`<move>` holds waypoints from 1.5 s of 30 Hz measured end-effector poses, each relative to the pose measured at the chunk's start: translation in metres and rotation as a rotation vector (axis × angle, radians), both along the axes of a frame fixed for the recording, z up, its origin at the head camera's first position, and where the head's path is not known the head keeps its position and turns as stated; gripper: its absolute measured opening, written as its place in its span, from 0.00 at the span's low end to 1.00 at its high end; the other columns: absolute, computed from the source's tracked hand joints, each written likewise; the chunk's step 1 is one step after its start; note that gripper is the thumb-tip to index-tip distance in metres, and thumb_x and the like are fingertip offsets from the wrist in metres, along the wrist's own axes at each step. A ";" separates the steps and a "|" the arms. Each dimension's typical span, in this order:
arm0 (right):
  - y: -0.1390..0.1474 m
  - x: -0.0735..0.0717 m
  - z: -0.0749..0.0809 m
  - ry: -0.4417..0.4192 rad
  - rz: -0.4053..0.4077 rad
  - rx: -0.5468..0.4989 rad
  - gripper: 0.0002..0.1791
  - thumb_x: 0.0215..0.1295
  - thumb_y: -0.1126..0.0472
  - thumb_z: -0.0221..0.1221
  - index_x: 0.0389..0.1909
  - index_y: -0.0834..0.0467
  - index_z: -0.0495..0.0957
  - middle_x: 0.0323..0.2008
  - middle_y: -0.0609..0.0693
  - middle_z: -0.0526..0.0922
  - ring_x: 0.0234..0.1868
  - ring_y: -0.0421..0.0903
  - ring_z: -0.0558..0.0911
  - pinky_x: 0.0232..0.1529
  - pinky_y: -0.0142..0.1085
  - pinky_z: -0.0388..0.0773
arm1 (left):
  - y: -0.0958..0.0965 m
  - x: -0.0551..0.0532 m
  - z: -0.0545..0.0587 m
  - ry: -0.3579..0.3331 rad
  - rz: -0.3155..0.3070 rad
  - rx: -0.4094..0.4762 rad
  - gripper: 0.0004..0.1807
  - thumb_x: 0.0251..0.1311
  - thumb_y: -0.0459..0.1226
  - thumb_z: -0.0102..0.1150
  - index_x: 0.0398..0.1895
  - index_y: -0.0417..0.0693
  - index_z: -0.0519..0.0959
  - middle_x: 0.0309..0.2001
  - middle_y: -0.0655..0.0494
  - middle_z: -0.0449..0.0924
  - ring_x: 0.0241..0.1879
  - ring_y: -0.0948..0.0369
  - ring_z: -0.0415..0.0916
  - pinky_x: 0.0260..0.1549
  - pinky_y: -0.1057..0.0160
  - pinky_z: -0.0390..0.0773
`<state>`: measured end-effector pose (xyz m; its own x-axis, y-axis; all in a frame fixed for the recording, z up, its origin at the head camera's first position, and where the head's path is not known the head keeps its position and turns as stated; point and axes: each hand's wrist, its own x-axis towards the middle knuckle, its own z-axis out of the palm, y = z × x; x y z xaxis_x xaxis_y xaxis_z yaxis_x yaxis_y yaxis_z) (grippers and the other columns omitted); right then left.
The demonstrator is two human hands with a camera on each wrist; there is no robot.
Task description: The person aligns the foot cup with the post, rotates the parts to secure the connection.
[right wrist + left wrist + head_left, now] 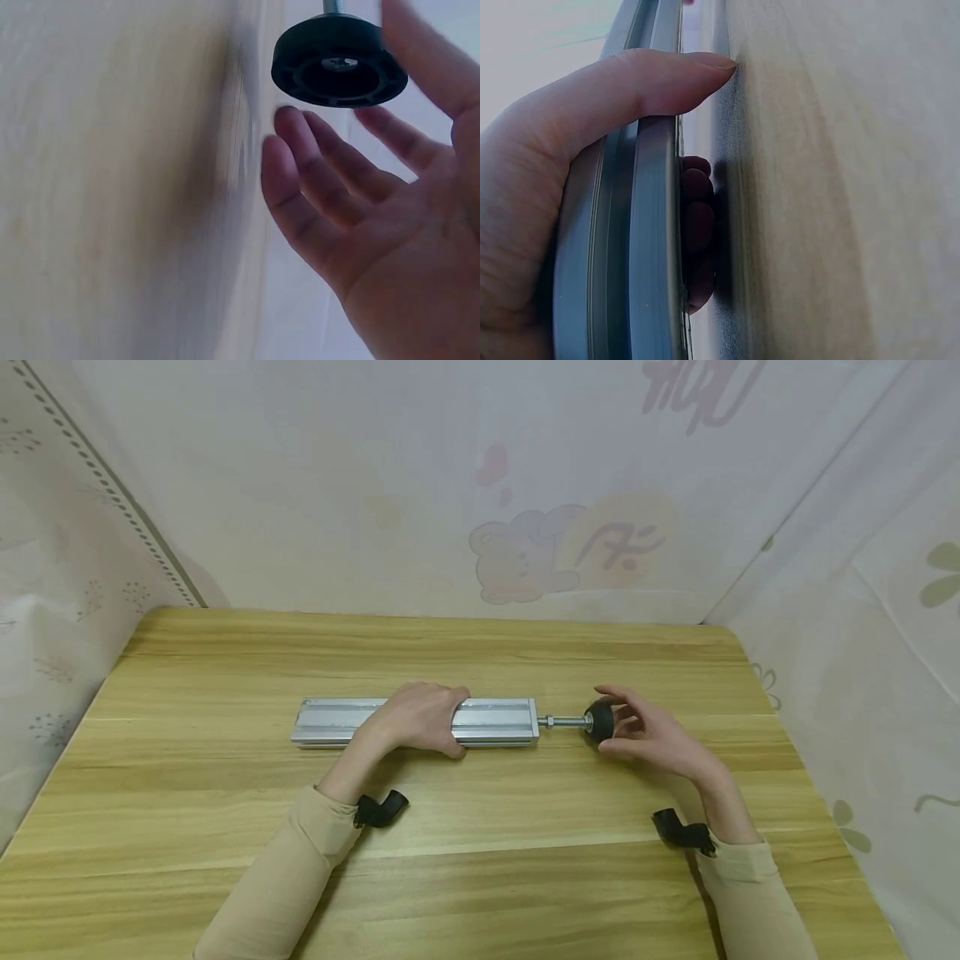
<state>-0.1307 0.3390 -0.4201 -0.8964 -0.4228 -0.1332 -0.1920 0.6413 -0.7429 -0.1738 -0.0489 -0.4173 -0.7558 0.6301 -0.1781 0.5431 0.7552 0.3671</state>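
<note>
A silver aluminium profile bar [495, 720] lies lengthwise across the wooden table [480, 893]. Over its middle, my left hand [423, 718] grips it, thumb on the near side; in the left wrist view the fingertips show beyond the far edge of the bar [652, 247]. From the bar's right end plate a threaded rod [570, 722] with a nut sticks out, ending in a black levelling foot [599, 722]. My right hand [652, 735] pinches the foot's rim between thumb and index finger. The right wrist view shows the hollow underside of the foot [300, 64], other fingers loosely curved below.
Black curved pieces sit at the left cuff [381, 810] and the right cuff [682, 831]. Pale printed cloth [337, 527] hangs behind the table and along both sides.
</note>
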 end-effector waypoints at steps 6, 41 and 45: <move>-0.005 0.001 0.002 0.068 -0.030 -0.013 0.43 0.52 0.60 0.78 0.67 0.53 0.67 0.60 0.54 0.77 0.55 0.46 0.78 0.57 0.36 0.80 | 0.000 0.000 0.000 -0.003 -0.003 -0.002 0.28 0.40 0.53 0.74 0.44 0.53 0.76 0.28 0.62 0.79 0.28 0.61 0.73 0.32 0.58 0.75; -0.006 0.001 0.002 0.006 -0.012 0.059 0.24 0.82 0.51 0.46 0.73 0.53 0.67 0.60 0.56 0.80 0.49 0.44 0.81 0.49 0.33 0.79 | 0.000 0.000 -0.001 0.009 0.002 -0.013 0.29 0.39 0.54 0.74 0.44 0.54 0.76 0.31 0.62 0.81 0.30 0.60 0.74 0.32 0.57 0.75; -0.007 0.001 0.003 0.013 -0.014 0.055 0.25 0.82 0.51 0.46 0.73 0.55 0.68 0.60 0.58 0.80 0.45 0.46 0.82 0.46 0.34 0.79 | 0.000 0.000 -0.002 0.006 0.000 -0.015 0.28 0.40 0.54 0.74 0.44 0.54 0.75 0.31 0.62 0.81 0.30 0.60 0.74 0.32 0.57 0.75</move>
<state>-0.1292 0.3315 -0.4175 -0.9042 -0.4021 -0.1443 -0.1918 0.6840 -0.7038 -0.1734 -0.0490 -0.4192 -0.7571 0.6272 -0.1829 0.5449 0.7607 0.3529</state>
